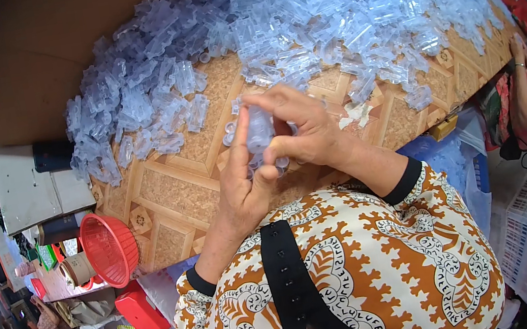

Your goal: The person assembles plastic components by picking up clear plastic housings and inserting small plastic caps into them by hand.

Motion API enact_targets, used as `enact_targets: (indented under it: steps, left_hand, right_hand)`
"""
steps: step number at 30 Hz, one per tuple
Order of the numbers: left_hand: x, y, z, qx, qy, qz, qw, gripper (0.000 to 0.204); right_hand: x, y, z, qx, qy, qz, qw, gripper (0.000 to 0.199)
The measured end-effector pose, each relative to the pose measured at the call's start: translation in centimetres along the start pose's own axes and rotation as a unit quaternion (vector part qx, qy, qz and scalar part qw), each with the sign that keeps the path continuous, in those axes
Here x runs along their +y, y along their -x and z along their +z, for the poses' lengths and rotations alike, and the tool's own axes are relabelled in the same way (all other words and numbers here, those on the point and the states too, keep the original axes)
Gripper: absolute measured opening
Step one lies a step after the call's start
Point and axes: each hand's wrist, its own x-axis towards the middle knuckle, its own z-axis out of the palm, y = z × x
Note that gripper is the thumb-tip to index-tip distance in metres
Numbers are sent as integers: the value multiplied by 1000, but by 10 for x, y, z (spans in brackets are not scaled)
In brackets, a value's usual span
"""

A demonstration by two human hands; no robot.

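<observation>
A clear plastic part is held upright between my two hands, above the near side of the patterned table. My left hand presses against its left side, fingers stretched upward and thumb close to it. From the right, the curled fingers and thumb of my right hand close on the same part. Several small clear rings lie on the table around and under my hands. Part of the piece is hidden by my fingers.
A wide heap of clear plastic pieces covers the far side of the table. At the left edge are a red plastic basket and a cardboard box. Another person's arm is at the far right, beside blue plastic bags.
</observation>
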Motion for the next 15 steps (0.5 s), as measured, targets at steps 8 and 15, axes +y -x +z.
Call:
enact_targets:
  steps: [8,15]
  left_hand:
    - [-13,22,-4,88,-16,-24,996,64]
    - [2,21,-6,126,109,-23,986,39]
  right_hand:
    - [2,1,7,-40,22,-102,994,51]
    - [-13,11,-30,78,286,-88,951,28]
